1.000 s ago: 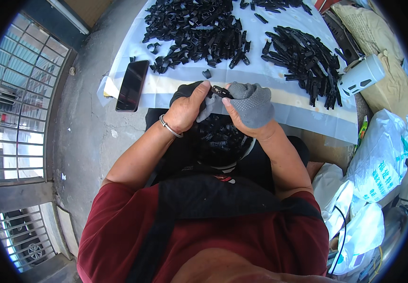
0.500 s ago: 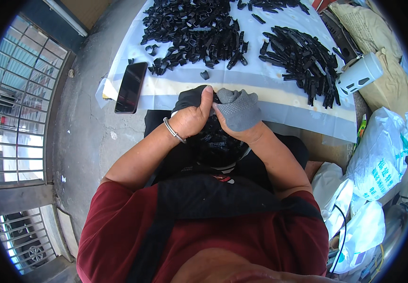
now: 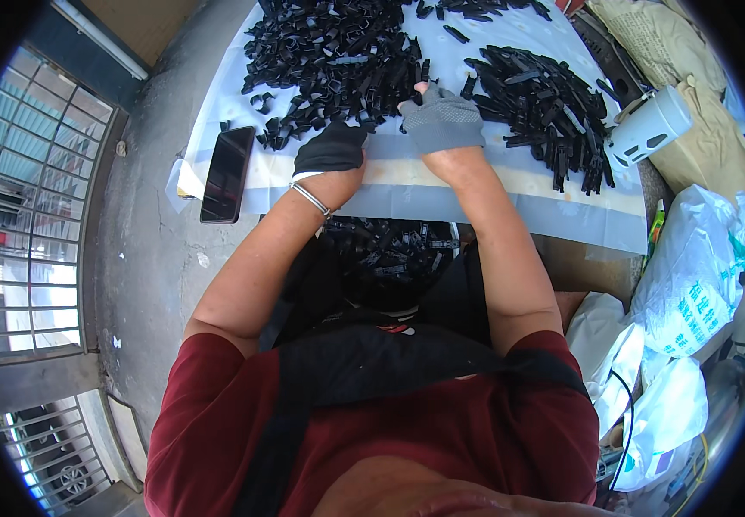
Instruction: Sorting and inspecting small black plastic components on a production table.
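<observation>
My left hand (image 3: 331, 159), in a black fingerless glove with a metal bangle at the wrist, is at the near edge of a heap of small curved black pieces (image 3: 329, 56). Its fingers curl downward, and whatever they hold is hidden. My right hand (image 3: 443, 121) wears a grey dotted fingerless glove and reaches over the table between two heaps. Its thumb and forefinger are apart, close to a narrow black piece (image 3: 425, 69). On the right lies a heap of long black strips (image 3: 545, 108). Below the table edge, a container of black clip-like parts (image 3: 394, 254) sits at my lap.
A dark phone (image 3: 227, 175) lies at the table's left edge, on the white sheet (image 3: 304, 194). A white plastic cup-like holder (image 3: 651, 127) leans at the right edge. White plastic bags (image 3: 687, 276) and brown sacks (image 3: 708, 146) are piled farther right. A barred window (image 3: 32, 198) is at left.
Both hands have parted and moved forward from above the container onto the table. The black parts in the container now show. A lone curved piece near the front is no longer visible.
</observation>
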Motion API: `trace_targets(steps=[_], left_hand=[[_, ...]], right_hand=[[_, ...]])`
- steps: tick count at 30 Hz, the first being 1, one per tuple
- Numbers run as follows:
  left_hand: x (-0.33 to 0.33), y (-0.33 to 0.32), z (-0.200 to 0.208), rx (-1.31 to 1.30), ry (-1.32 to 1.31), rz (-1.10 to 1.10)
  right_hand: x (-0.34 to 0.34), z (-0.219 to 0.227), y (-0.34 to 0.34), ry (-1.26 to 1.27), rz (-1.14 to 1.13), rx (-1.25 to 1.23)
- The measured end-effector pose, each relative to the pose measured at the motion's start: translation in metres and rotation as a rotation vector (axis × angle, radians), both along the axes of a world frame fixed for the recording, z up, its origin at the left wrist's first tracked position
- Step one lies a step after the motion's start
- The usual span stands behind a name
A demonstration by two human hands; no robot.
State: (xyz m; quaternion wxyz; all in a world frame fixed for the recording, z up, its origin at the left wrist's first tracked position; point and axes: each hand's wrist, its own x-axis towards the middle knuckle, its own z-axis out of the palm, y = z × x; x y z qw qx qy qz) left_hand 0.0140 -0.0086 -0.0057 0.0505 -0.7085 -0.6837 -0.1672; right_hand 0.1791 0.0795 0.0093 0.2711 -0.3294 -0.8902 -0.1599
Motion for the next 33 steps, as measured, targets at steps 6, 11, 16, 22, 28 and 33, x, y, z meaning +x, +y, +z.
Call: trace_targets(steps=[6, 11, 16, 22, 28, 33], left_hand=[[-0.011, -0.002, 0.005, -0.039, -0.101, -0.003], [-0.014, -0.011, 0.003, 0.063, -0.335, 0.021], [0.009, -0.042, 0.032, -0.208, -0.910, -0.053], [0.012, -0.053, 0.049, -0.523, -1.011, 0.018], [0.013, -0.055, 0.028, -0.275, -1.073, 0.013], [0.010, -0.050, 0.023, -0.229, -1.253, 0.049]], right_hand=[[0.005, 0.000, -0.007, -0.071, 0.051, -0.007], [0.011, -0.002, -0.046, 0.350, 0.202, -0.441], [0.008, 0.005, -0.073, 0.284, 0.395, -0.439], [0.010, 0.007, -0.075, 0.186, 0.368, -0.480], [0.007, 0.015, -0.081, 0.260, 0.337, -0.552], [0.020, 0.010, -0.081, 0.262, 0.313, -0.483]])
